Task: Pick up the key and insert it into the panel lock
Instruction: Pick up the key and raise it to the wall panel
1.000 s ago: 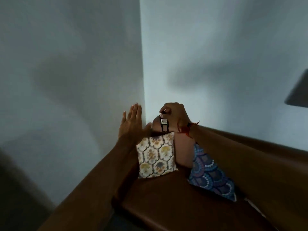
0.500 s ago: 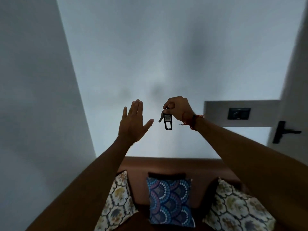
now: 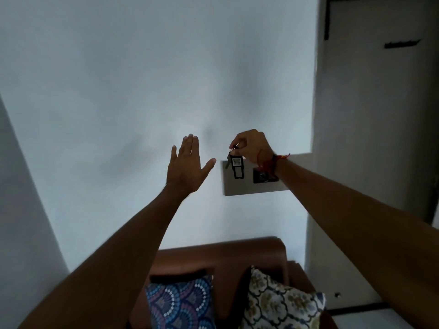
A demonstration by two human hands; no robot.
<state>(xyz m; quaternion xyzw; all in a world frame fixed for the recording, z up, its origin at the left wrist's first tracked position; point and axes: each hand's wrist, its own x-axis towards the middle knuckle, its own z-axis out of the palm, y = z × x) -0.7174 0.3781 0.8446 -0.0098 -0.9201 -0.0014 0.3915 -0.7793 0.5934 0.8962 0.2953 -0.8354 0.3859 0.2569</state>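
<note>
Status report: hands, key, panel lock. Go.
Right hand pinching key, fob dangling. Left hand open, empty. Key in front of panel, not inserted; wrist partly covers lock.

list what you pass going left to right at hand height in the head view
left hand → key with black tag, hanging from the right hand → dark lock on the panel → door

I see through one camera on the person's head. It looks forward at a pale wall [image 3: 118,91], with both arms reaching out. A sofa [image 3: 225,255] sits low in view.
</note>
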